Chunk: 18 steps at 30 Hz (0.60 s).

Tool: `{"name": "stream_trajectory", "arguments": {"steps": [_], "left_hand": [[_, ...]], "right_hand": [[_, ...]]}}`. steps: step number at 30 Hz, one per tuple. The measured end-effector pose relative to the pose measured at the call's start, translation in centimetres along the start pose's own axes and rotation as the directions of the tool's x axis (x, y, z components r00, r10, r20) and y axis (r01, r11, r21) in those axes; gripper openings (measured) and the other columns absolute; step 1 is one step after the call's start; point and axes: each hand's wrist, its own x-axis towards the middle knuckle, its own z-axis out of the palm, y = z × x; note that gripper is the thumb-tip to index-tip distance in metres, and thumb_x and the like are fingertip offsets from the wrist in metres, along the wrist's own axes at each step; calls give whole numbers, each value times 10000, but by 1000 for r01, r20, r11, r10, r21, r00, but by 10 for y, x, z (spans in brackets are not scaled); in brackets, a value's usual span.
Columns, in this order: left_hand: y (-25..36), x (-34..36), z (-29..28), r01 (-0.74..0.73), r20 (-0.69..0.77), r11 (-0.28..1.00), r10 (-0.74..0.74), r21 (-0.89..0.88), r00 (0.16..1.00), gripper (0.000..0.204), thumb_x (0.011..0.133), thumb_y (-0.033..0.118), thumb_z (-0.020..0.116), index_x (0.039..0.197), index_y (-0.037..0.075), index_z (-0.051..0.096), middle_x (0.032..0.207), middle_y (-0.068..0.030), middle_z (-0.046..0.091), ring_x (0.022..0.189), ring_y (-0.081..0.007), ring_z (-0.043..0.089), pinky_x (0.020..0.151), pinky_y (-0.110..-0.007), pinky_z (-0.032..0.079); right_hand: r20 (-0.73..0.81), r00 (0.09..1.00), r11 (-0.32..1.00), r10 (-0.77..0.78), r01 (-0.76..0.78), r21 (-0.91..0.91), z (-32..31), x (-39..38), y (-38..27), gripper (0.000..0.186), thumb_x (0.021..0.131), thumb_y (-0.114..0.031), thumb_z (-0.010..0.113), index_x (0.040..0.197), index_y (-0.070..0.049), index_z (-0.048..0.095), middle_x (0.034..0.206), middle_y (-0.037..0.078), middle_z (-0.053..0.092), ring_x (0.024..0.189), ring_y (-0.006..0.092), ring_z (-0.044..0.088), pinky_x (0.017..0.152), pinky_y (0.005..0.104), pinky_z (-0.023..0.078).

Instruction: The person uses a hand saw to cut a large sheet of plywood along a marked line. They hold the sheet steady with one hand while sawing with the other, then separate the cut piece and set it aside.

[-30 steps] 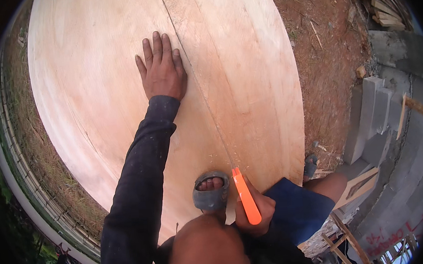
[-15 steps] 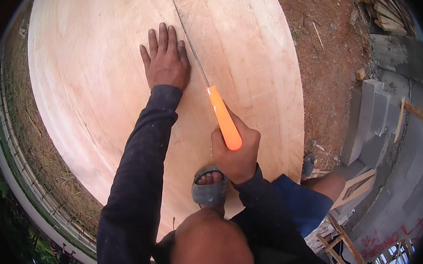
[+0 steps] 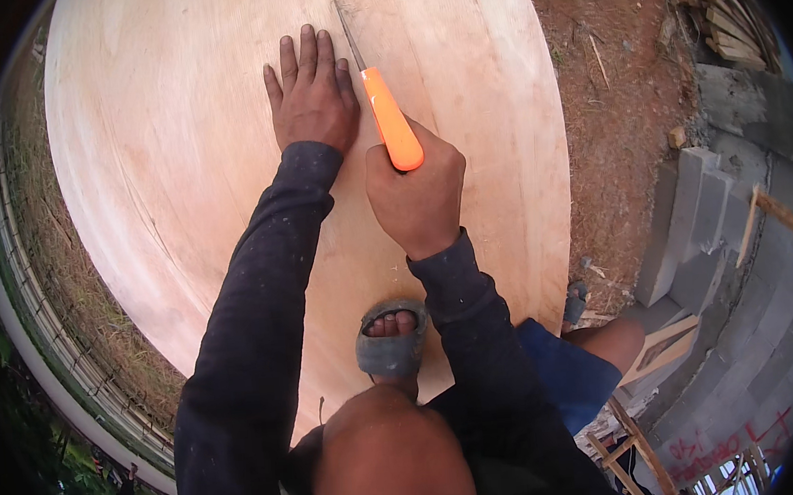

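Observation:
A large pale plywood sheet (image 3: 198, 169) lies beneath both my hands. My left hand (image 3: 315, 101) rests flat on it, fingers spread, just left of the saw. Gripped in my right hand (image 3: 420, 186) is a handsaw with an orange handle (image 3: 392, 124). Its thin blade (image 3: 344, 26) runs away from me past my left fingertips and out at the top edge; seen nearly edge-on, it stands along a line in the wood. Light sawdust lies right of the blade. My foot in a grey sandal (image 3: 391, 340) presses on the near part of the sheet.
Reddish bare soil (image 3: 613, 122) borders the sheet on the right, with grey blocks (image 3: 684, 218) and a block wall beyond. Scrap timber (image 3: 731, 31) is heaped at the far right. Dry grass (image 3: 95, 269) lies left. A small wooden frame (image 3: 661, 350) stands near my right knee.
My right hand has pushed the saw forward, away from me, and more of the blade has left the top of the view. My left hand stays flat in place.

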Motion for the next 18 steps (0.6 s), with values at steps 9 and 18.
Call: {"name": "stream_trajectory", "arguments": {"steps": [9,18], "left_hand": [[-5,-3,-12,66,26,997,-65,-26,998,504,1071,320,359,1529,109,378,1613,-72,324,1520,-277,207,1238,-482,151],[0,-1,-5,23,-6,999,-23,-39,1000,503,1067,344,341,1512,122,417,1600,-53,356,1512,-273,236,1238,-489,142]], "right_hand": [[104,988,970,117,-91,-223,-116,-207,-32,461,768,91,546,1221,138,620,1113,285,697,867,296,759,703,298,593],[9,1000,999,7,-7,-32,4,-10,-2,545,778,33,613,1320,81,577,751,224,653,603,210,659,617,308,520]]}}
